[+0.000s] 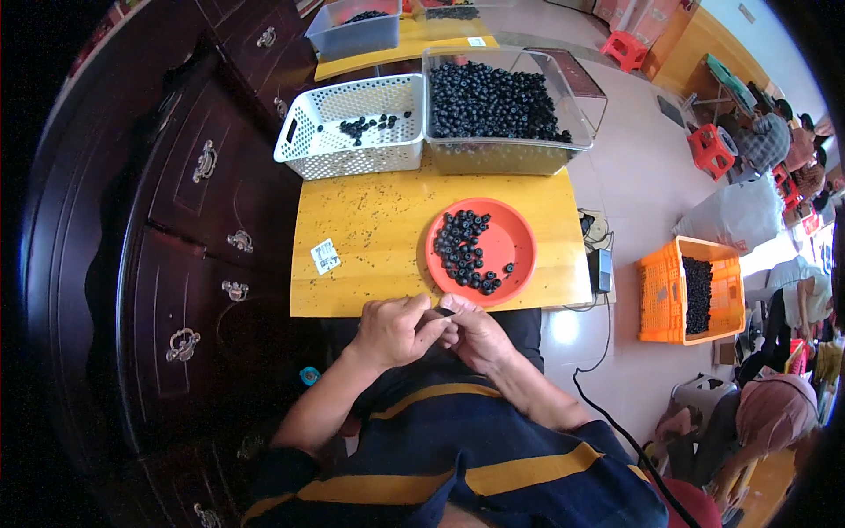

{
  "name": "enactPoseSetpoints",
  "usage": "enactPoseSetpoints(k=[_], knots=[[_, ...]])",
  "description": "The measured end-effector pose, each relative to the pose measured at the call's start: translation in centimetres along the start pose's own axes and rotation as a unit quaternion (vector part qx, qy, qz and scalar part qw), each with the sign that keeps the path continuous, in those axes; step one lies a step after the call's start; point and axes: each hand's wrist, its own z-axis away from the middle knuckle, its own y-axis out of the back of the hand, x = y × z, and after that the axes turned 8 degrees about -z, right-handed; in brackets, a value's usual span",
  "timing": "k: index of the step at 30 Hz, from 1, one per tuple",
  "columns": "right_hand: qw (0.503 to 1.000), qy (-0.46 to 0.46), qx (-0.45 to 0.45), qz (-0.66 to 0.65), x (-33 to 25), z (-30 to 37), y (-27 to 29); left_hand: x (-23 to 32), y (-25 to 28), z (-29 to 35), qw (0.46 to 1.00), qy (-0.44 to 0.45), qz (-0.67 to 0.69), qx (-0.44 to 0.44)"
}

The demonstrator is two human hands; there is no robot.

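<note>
Just off the table's near edge, my two hands meet in front of my body. Between their fingertips is a small black part (445, 311), mostly covered by the fingers. My left hand (393, 331) is curled, its thumb pressing toward the part. My right hand (481, 338) pinches the part from the other side. Beyond them, a red-orange round plate (518, 231) holds many small black ring-like parts (459, 250), heaped mostly on its left side, with one lying apart at the right.
A white perforated basket (352, 163) with a few black parts and a clear bin (497, 158) heaped with them stand at the table's far side. Black specks and a white label (325, 256) lie on the yellow table (370, 295). An orange crate (662, 290) sits right; dark drawers (185, 290) left.
</note>
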Motion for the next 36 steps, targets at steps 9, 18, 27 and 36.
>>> enactPoseSetpoints(k=[9,18,27,36], knots=[[1.0,0.002,0.007,-0.009,-0.2,0.1,-0.6,0.2,0.9,-0.7,1.0,0.02,0.023,0.005],[1.0,0.018,-0.003,0.002,-0.2,-0.5,-0.2,0.2,0.9,-0.8,0.999,0.038,0.025,-0.014],[0.999,0.029,0.025,-0.001,-0.2,-0.5,-0.2,-0.1,0.9,-1.0,0.998,0.043,0.003,-0.048],[0.999,0.03,0.043,0.001,-0.5,-0.5,-0.3,-0.1,0.1,-1.0,0.997,0.041,0.038,-0.045]])
